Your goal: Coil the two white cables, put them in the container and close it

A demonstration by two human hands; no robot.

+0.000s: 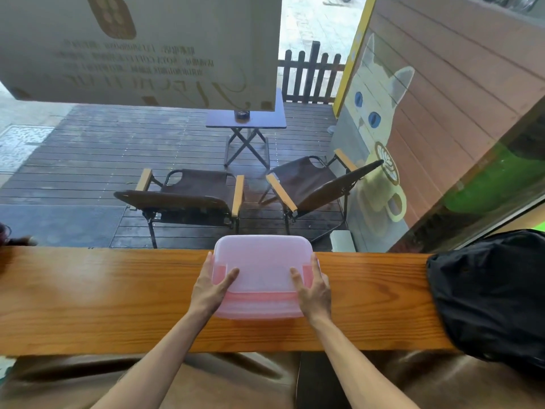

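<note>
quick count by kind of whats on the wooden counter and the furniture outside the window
pink container with lid, gripped at its sides by the left hand and right hand: 1
black bag on the counter: 1
folding chairs outside: 2
small folding table outside: 1
total: 5

Container (pixel 262 278): translucent pink plastic, smooth, lightly frosted lid. Surface (pixel 88 299) beneath it: varnished wood, glossy, grain visible. Bag (pixel 486 296) right of container: black matt cloth, creased.
</note>
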